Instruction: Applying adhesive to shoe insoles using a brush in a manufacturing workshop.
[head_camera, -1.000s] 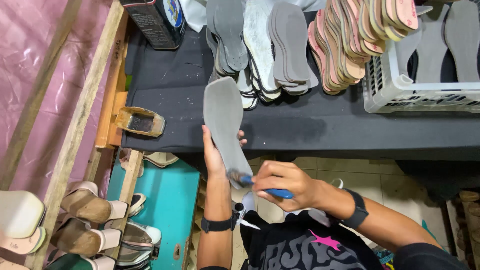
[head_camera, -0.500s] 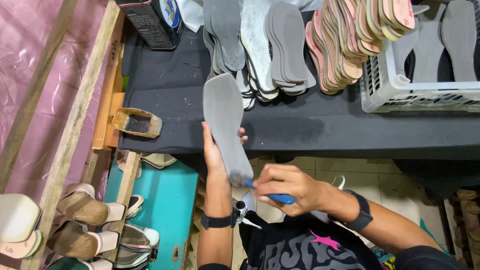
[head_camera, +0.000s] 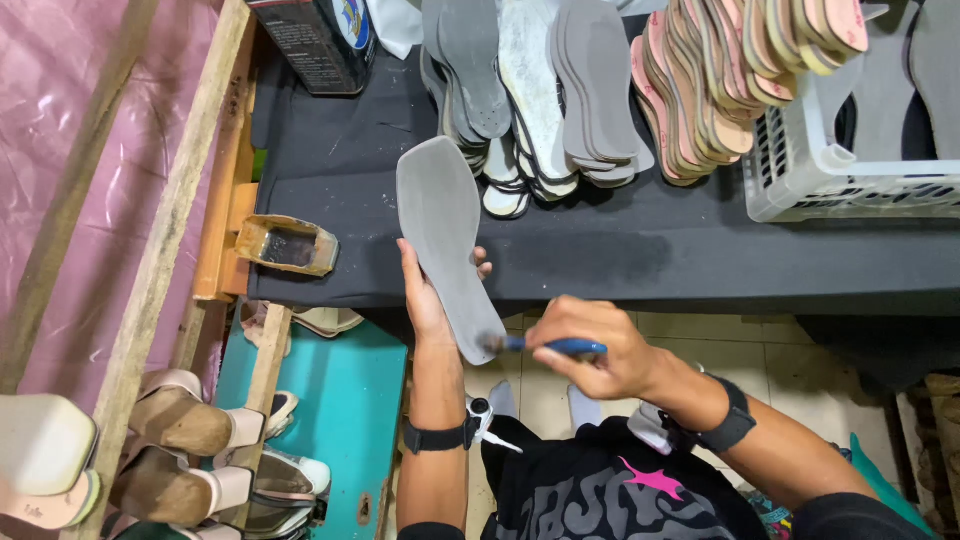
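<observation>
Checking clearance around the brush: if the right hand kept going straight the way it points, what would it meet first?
The right hand points left, its blue-handled brush tip already at the grey insole. It would likely meet that insole first, then the left hand holding it.

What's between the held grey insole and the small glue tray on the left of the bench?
In the head view, only bare black table covering lies between the grey insole in the left hand and the glue tray.

White basket (head_camera: 800, 170) cut off rightward
</observation>
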